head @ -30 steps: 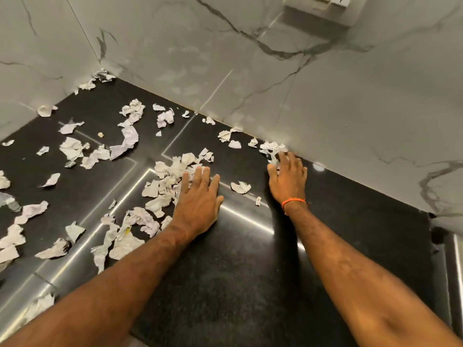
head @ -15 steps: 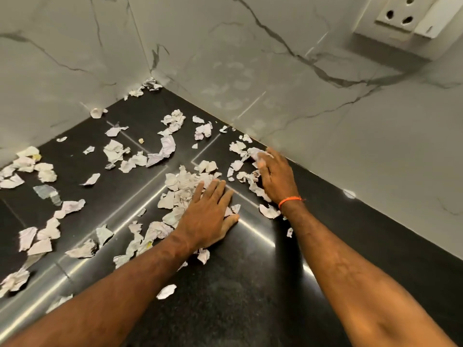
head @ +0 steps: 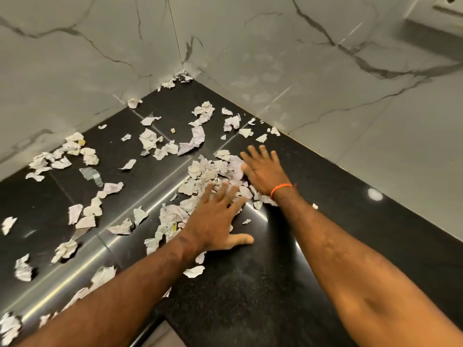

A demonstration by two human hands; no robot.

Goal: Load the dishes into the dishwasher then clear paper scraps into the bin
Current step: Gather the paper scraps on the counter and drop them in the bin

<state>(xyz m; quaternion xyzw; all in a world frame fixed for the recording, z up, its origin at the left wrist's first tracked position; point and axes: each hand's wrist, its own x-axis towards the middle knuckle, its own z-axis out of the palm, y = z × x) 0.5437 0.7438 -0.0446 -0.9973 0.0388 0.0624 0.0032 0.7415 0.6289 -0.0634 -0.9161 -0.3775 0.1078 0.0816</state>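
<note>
On the black counter (head: pixel 288 284), torn, crumpled white paper scraps (head: pixel 210 171).

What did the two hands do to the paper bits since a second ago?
The right hand slid left from the marble wall, sweeping torn white paper scraps toward the left hand. Both hands stayed flat, gripping nothing. Scraps farther left on the black countertop stayed scattered.

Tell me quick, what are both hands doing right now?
Left hand: open, fingers spread flat on the paper scraps, holding nothing.
Right hand: open, flat against the same pile, holding nothing.
</note>
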